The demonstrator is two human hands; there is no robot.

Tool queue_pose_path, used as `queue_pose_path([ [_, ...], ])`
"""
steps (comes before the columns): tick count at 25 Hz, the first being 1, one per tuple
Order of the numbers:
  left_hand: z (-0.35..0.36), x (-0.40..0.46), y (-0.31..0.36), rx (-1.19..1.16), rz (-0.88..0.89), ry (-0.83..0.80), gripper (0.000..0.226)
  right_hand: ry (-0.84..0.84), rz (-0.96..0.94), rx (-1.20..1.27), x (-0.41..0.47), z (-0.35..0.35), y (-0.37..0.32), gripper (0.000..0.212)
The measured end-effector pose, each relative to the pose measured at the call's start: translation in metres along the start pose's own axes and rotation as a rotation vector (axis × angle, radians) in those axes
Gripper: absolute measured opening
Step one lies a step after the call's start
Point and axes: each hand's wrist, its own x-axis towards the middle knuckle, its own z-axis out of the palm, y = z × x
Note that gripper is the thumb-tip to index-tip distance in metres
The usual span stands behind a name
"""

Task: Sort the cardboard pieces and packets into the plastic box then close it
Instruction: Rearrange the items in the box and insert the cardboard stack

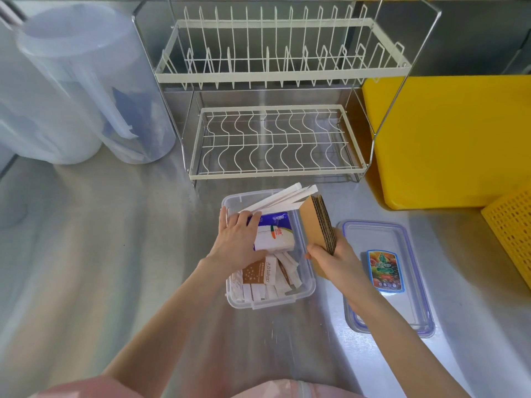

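Observation:
A clear plastic box (309,285) stands open on the steel counter in front of me. Inside lie a blue-and-white tissue packet (274,234), a brown-and-white packet (258,272) and several white sachets (264,291). Long white paper strips (284,198) stick out over its far rim. My left hand (238,242) reaches into the box, fingers on the strips and the tissue packet. My right hand (333,261) grips a stack of brown corrugated cardboard pieces (317,225), held upright at the box's right wall. The box's lid (385,277) lies flat to the right, label up.
A two-tier white wire dish rack (275,139) stands behind the box. Two translucent containers (86,90) are at the far left. A yellow board (448,139) and a yellow perforated basket (514,234) sit on the right.

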Motion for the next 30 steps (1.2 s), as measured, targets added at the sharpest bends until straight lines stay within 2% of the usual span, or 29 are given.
queue_pose_path([
  [4, -0.002, -0.004, -0.001, -0.059, -0.005, 0.061, 0.078, 0.007, 0.014, 0.035, -0.002, 0.002, -0.002, 0.027],
  [8, -0.006, -0.011, -0.002, -0.251, -0.054, 0.167, 0.079, 0.009, 0.047, 0.077, -0.002, 0.001, -0.006, 0.037],
  [13, -0.015, -0.018, -0.005, -0.529, -0.171, 0.335, 0.075, 0.002, 0.070, 0.219, 0.001, -0.002, -0.013, 0.020],
  [15, -0.019, -0.019, -0.006, -0.618, -0.228, 0.363, 0.074, -0.013, 0.088, 0.311, 0.003, -0.003, -0.015, 0.010],
  [17, -0.021, -0.019, -0.004, -0.670, -0.266, 0.363, 0.073, -0.071, 0.097, 0.455, 0.003, -0.001, -0.017, 0.012],
  [19, -0.022, -0.021, 0.001, -0.671, -0.301, 0.354, 0.073, -0.130, 0.079, 0.536, 0.002, 0.002, -0.019, 0.025],
  [23, -0.021, -0.024, 0.013, -0.615, -0.371, 0.375, 0.074, -0.136, 0.148, 0.582, 0.005, 0.007, -0.028, 0.047],
  [27, -0.020, -0.031, 0.027, -0.455, -0.310, 0.430, 0.073, -0.185, 0.120, 0.587, 0.009, 0.013, -0.033, 0.046],
  [30, -0.015, -0.034, 0.035, -0.406, -0.235, 0.431, 0.072, -0.188, 0.167, 0.619, 0.010, 0.012, -0.029, 0.044],
])
